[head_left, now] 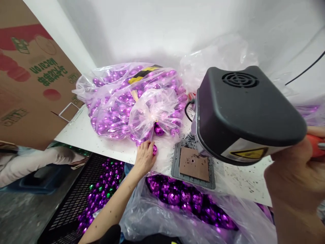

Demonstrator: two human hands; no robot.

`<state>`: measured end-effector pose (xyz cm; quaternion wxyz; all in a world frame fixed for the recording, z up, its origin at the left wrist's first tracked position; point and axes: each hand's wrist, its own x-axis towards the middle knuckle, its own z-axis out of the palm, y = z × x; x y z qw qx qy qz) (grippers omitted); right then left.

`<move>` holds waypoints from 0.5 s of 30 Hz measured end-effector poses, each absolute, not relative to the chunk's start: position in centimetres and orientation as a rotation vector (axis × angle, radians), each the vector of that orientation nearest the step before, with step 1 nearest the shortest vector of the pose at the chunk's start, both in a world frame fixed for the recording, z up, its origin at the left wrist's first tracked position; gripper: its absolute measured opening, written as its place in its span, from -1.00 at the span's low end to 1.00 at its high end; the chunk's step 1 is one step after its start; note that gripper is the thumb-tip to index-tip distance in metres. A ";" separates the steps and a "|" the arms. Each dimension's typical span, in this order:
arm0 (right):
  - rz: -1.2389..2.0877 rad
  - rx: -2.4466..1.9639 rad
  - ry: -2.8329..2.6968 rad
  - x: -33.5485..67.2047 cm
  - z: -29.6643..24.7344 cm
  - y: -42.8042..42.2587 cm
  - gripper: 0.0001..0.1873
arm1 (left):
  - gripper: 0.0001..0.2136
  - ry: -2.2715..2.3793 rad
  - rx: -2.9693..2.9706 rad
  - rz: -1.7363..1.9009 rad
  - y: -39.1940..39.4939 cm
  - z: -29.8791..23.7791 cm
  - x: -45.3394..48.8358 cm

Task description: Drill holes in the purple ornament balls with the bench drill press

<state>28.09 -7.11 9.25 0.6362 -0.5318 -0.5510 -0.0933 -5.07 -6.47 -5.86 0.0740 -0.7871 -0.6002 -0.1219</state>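
My left hand (145, 158) is closed around a shiny purple disco-style ball (154, 149) on the white table, just below the knotted neck of a clear plastic bag (114, 105) full of similar balls. Another faceted purple ball (159, 129) shows by that neck. At the right edge, my right hand (297, 173) grips the red handle (316, 146) of a black bench press machine (251, 108); part of this hand lies behind the machine's housing. Below the machine's head, a brown square plate (194, 166) with a small hole rests on the grey base (175, 167), sprinkled with dark bits.
In front of the table edge, an open plastic bag (157, 217) holds many purple balls. A black crate (68, 200) with purple and some green balls stands lower left. A cardboard box (30, 88) rises at the left, above another person's leg (43, 164). Dark scraps litter the white tabletop (243, 181).
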 end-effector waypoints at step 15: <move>-0.245 -1.243 -1.329 27.4 10.6 -7.5 -0.70 | -0.53 -1.983 -2.270 -1.470 -9.0 -2.9 -4.0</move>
